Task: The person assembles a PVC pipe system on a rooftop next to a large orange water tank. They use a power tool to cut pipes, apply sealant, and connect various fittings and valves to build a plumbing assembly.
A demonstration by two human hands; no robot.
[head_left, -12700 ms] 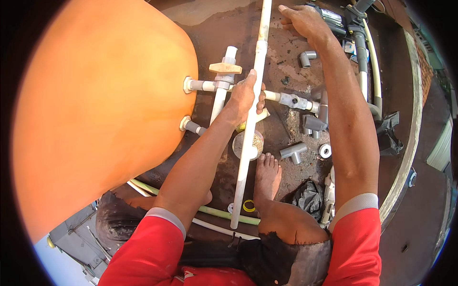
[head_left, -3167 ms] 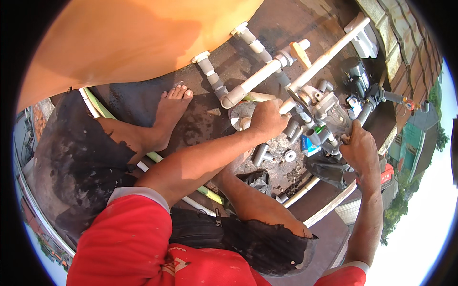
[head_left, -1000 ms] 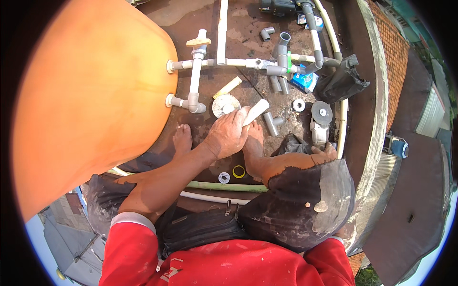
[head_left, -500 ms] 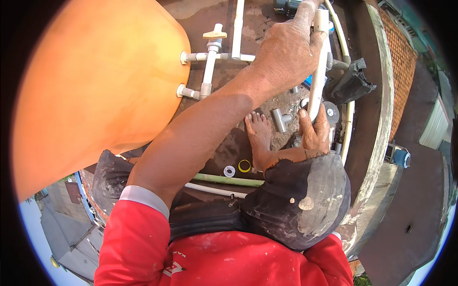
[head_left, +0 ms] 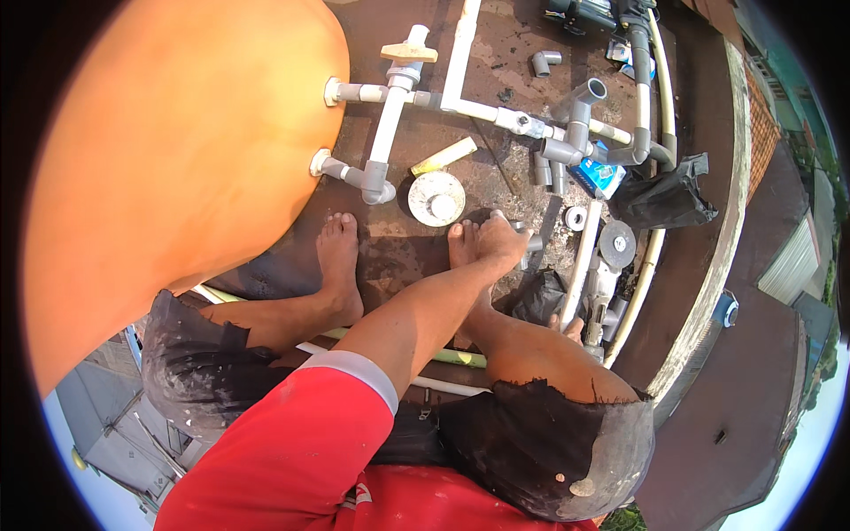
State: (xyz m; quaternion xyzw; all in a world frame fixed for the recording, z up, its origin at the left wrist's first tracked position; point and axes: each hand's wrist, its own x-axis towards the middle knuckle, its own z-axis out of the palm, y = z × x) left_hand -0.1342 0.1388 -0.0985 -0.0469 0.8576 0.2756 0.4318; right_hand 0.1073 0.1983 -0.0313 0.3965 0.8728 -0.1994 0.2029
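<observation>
My left hand [head_left: 501, 241] is down beside my right foot, its fingers closed around a grey pipe tee [head_left: 533, 250] that it partly hides. Beyond my right knee, my right hand [head_left: 570, 328] shows only in part, gripping the lower end of a white pipe [head_left: 581, 264]. That pipe slants up and away from the hand. Close along its right side lies an angle grinder [head_left: 603, 281] with a dark disc [head_left: 617, 244]. A roll of white tape [head_left: 575, 218] is by the pipe's far end.
An orange tank [head_left: 195, 159] fills the left, with white and grey piping and a valve [head_left: 408, 55] coming off it. Grey fittings [head_left: 580, 124] stand ahead. A round white lid-like piece [head_left: 436, 198], a black bag [head_left: 666, 199] and a ledge [head_left: 708, 292] surround the work spot.
My left hand has let go of the white pipe's upper part and come down to the grey tee. The pipe is lower, still in my right hand. The view has shifted.
</observation>
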